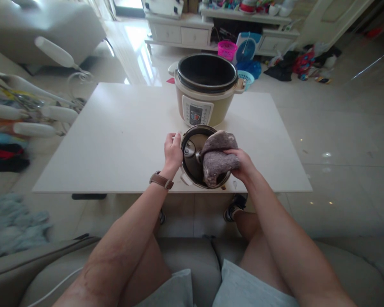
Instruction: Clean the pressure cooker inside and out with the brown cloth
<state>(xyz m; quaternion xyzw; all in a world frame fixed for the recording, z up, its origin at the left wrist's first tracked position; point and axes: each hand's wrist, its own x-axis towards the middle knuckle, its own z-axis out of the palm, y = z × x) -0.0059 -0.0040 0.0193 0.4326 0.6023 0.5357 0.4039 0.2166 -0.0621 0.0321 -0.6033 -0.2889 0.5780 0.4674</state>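
Left hand (pixel 173 152) grips the lid (pixel 193 167), right hand (pixel 242 164) clutches a cloth (pixel 220 158) over it, just in front of the cooker (pixel 222 111). Lopsided pressure could tip it off the counter (pixel 131 128), imo.

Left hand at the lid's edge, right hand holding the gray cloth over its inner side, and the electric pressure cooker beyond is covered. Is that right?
Not quite: the electric pressure cooker is open, not covered; the head view shows its inner pot. The left hand at the lid and the right hand with the gray cloth are as you say.
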